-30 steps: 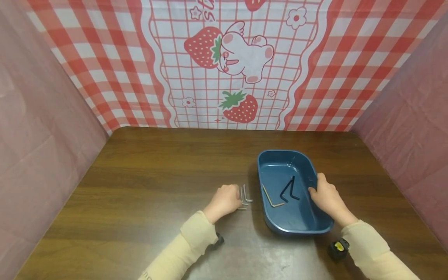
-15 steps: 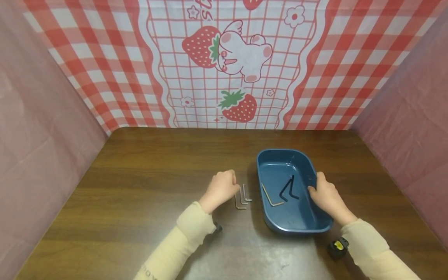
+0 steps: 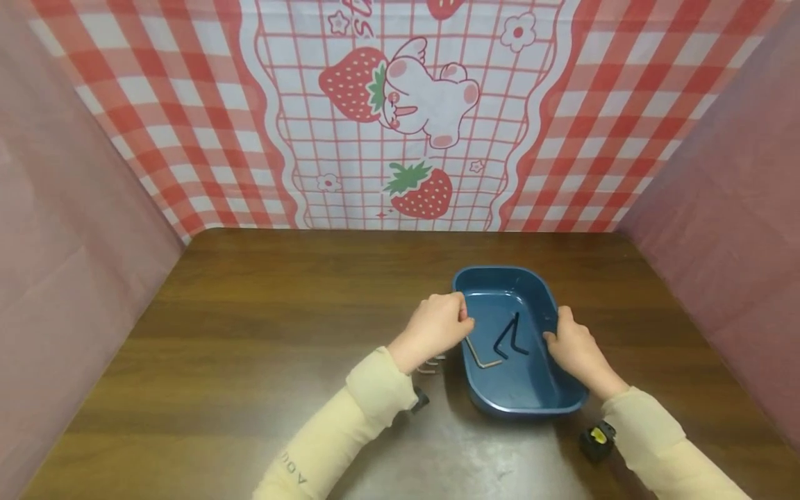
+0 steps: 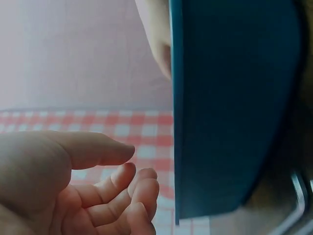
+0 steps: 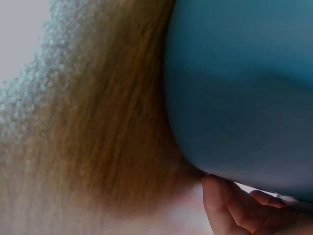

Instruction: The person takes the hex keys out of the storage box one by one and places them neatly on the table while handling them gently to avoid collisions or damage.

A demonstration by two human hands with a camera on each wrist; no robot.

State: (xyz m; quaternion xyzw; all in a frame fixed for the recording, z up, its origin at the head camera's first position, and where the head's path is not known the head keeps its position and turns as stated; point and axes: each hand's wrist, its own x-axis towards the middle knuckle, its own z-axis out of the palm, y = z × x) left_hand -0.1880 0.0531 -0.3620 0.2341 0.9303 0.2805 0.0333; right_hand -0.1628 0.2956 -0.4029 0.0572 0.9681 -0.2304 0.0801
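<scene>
A blue rectangular tray (image 3: 521, 399) stands on the table, right of centre. Inside lie two black hex keys (image 3: 514, 340) and one gold-toned hex key (image 3: 480, 362). My right hand (image 3: 578, 351) grips the tray's right rim, thumb over the inner side. My left hand (image 3: 434, 326) is over the left rim, fingers and thumb loosely curled. In the left wrist view this hand (image 4: 110, 186) is apart from the tray wall, with nothing showing between thumb and fingertips. Beneath its wrist, the short ends of silver hex keys (image 3: 428, 371) show on the table; their long arms are hidden.
The brown wooden table (image 3: 250, 333) carries everything. A red-and-white checked cloth (image 3: 206, 104) with strawberries hangs along its back edge, and pink cloth (image 3: 737, 208) hangs at the sides. A black wrist device (image 3: 596, 441) sits below my right cuff.
My left hand first lifted off the silver keys, uncovering them, then moved right to the tray's left rim, covering their long arms. My right hand keeps its grip on the tray.
</scene>
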